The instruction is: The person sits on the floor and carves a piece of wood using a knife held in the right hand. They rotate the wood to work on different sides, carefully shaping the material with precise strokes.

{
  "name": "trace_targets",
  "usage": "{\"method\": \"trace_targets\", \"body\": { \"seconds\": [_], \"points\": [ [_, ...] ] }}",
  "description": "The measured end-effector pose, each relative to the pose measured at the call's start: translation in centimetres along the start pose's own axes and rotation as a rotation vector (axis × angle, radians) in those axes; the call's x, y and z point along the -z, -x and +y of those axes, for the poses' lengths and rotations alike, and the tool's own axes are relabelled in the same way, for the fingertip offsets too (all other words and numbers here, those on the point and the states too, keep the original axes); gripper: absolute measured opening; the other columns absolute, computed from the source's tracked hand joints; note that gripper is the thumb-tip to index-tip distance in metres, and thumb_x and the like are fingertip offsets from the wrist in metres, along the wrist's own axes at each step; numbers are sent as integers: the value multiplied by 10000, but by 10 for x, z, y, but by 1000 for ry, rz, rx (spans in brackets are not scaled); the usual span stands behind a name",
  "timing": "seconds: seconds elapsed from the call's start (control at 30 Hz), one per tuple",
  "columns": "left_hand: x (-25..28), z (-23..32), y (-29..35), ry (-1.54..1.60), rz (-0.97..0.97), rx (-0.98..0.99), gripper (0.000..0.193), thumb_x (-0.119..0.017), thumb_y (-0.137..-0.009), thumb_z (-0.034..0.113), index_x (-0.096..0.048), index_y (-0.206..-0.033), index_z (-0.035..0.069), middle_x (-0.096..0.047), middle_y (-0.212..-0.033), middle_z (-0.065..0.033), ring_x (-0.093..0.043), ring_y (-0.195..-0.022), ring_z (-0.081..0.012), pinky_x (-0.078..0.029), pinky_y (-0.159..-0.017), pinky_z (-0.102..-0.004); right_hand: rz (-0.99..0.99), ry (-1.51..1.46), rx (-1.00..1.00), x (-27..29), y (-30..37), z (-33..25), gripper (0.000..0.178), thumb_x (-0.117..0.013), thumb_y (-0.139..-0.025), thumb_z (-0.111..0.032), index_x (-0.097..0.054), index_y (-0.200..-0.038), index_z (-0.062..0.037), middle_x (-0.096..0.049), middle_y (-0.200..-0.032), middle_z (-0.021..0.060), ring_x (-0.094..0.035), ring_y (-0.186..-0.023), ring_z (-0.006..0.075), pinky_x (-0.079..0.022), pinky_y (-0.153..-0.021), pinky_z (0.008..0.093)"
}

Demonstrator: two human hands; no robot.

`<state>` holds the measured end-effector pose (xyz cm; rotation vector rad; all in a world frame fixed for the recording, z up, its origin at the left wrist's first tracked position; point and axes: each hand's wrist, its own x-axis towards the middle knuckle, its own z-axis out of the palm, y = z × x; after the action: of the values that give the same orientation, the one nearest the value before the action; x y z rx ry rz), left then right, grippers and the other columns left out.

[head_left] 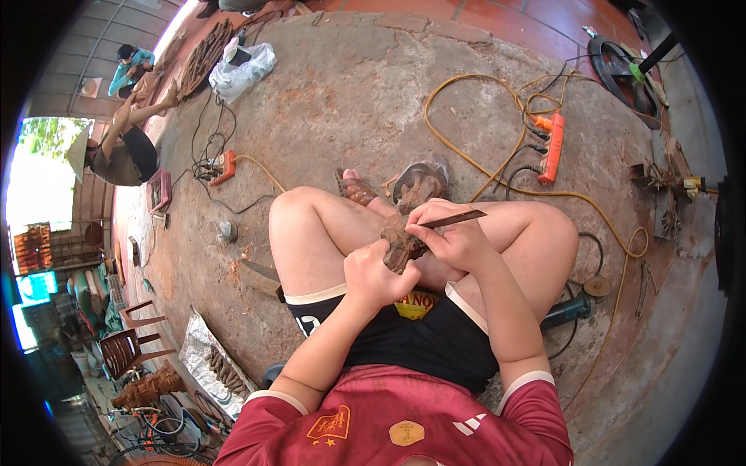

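Observation:
I sit cross-legged on a concrete floor. My left hand [374, 273] grips a small brown carved wooden figure [400, 242] over my lap. My right hand [449, 231] holds a thin dark chisel [454, 219], its handle pointing right and its tip against the top of the figure. Both hands touch the carving. A second carved wooden piece [420, 186] lies just beyond my knees.
An orange power strip [551, 147] with yellow cable [466, 159] lies at right, another orange socket box [223, 166] at left. A plastic bag [242, 70] and carved panel [203, 56] lie far left. Two people sit at the far left. A foil sheet with tools [214, 365] lies near left.

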<state>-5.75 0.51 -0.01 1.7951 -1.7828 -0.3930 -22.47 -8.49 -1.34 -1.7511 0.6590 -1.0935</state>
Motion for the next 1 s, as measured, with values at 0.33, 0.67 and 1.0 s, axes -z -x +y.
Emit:
{"method": "trace_targets", "body": {
  "seconds": [0.33,0.67,1.0],
  "points": [
    [2,5,-1,-7,-16,1,339,-716,-618,302,-537,-601,14,-557,-529,-197,-583,-492,-402,-502,-491,-452,-50,-50,-6,2,-1,-5,137,-718,-822,-22,-592,-773,-2,-665,-819,103,-605,-723,267,-490,-664,355],
    [1,4,-1,-20,-27,-3,340,-712,-616,304,-531,-594,17,-552,-522,-192,-582,-485,-394,-498,-481,-450,-71,12,48,4,-1,-11,142,-703,-812,-9,-573,-756,5,-625,-789,121,-589,-712,298,-477,-648,373],
    [4,7,-2,-26,-27,-5,336,-715,-619,303,-532,-592,22,-561,-526,-184,-591,-493,-388,-499,-481,-446,-70,25,81,4,-1,-17,130,-716,-795,-1,-588,-779,7,-640,-808,133,-615,-757,319,-497,-668,389]
  ]
}}
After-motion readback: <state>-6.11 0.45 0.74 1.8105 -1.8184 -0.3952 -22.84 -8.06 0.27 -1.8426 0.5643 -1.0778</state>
